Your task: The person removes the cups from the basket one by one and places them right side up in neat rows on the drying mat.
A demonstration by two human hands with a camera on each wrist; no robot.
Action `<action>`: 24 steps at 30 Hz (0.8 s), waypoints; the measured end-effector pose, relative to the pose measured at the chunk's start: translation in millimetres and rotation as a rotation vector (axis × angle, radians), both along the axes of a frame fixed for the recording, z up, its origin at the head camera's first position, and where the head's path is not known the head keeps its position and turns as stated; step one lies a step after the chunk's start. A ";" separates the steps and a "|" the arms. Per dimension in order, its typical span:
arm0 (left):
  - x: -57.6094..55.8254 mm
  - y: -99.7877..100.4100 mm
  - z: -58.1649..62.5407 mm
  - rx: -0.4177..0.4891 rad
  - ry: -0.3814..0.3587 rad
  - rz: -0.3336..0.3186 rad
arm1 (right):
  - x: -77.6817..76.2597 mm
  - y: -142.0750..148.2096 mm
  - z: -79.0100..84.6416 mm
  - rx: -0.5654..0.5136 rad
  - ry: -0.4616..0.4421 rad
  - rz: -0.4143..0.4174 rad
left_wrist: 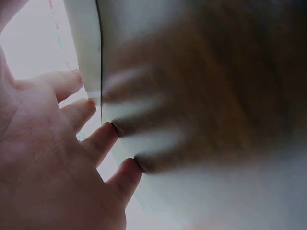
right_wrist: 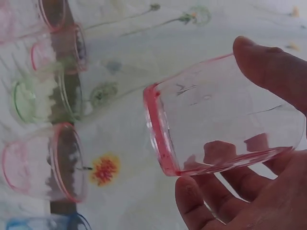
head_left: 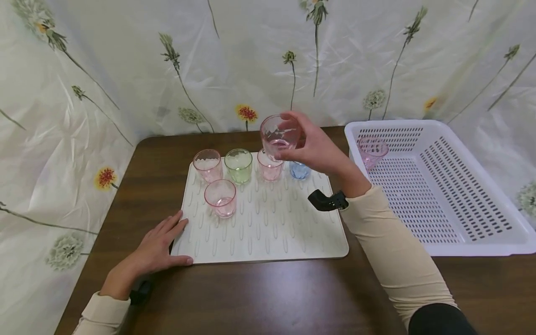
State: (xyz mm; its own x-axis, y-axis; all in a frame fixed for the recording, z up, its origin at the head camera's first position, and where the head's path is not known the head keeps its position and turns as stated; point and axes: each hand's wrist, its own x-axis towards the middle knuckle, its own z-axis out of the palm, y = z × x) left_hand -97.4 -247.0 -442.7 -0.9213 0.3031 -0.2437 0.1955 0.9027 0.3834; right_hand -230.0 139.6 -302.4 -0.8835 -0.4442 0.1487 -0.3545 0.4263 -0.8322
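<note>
My right hand (head_left: pixel 311 144) grips a clear pink-tinted drinking glass (right_wrist: pixel 211 120) with thumb and fingers on opposite sides, raised above the back of a white ridged mat (head_left: pixel 268 232). Below it on the mat, a pink glass (head_left: pixel 270 174) and a blue glass (head_left: pixel 299 171) are partly hidden. A green glass (head_left: pixel 238 172) and another pink glass (head_left: pixel 208 171) continue that back row. In front of them sits one more pink glass (head_left: pixel 222 205). With fingers spread and fairly straight, my left hand (head_left: pixel 157 246) rests at the mat's front left corner.
At the right stands a white perforated plastic basket (head_left: pixel 465 249), with a pink glass (head_left: pixel 372 153) in its back left corner. A dark wooden table (head_left: pixel 259 298) lies under everything. Behind hangs a flower-printed curtain (head_left: pixel 234 60).
</note>
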 end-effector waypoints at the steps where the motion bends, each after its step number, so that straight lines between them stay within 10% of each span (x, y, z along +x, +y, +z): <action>1: 0.0 -0.1 -0.2 -0.001 -0.002 0.001 | 1.3 -3.3 -3.0 0.006 0.003 0.009; 24: 0.1 1.2 2.0 -0.001 -0.023 0.011 | 9.1 -34.5 -96.2 -0.002 -0.215 0.113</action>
